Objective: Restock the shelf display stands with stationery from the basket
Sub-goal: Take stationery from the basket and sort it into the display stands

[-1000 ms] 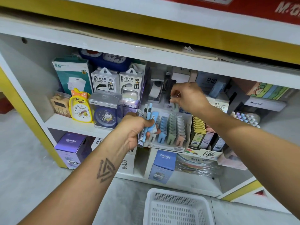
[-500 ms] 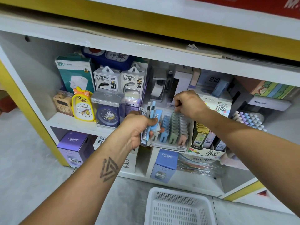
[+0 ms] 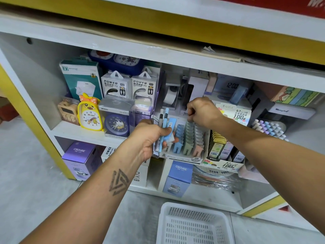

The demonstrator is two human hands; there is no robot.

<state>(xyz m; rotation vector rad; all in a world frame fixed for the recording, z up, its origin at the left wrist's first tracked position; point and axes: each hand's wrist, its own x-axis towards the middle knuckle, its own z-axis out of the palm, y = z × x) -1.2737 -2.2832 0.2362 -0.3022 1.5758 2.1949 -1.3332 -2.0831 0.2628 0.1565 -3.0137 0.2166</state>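
Down came the right hand [image 3: 202, 111] since the earlier pictures: it was up by the tape roll behind the display stand [image 3: 184, 154], and now it sits low over the back of the stand's rows. Its fingers are curled together at the top of the green row [image 3: 189, 136], but what they pinch, if anything, is hidden under the knuckles, so I cannot tell.

The left hand [image 3: 151, 138] has hardly moved. Its grip is clamped around a bunch of pens and packs [image 3: 164, 127], held just left of the stand and touching its front left corner. The pens stand almost straight up, tips pointing to the shelf above, and their long side runs the same way as the little packs stand in the rows.

I think the step now is filling the rows one piece at a time. The bunch is just left of the stand and below the right hand. So the right hand, the nearer one to the rows, would need to reach down and left to take the next piece, then go back to a row.

The white basket [image 3: 193, 226] sits on the floor below the stand, well apart from both hands. No stationery shows in the part of it that can be seen.
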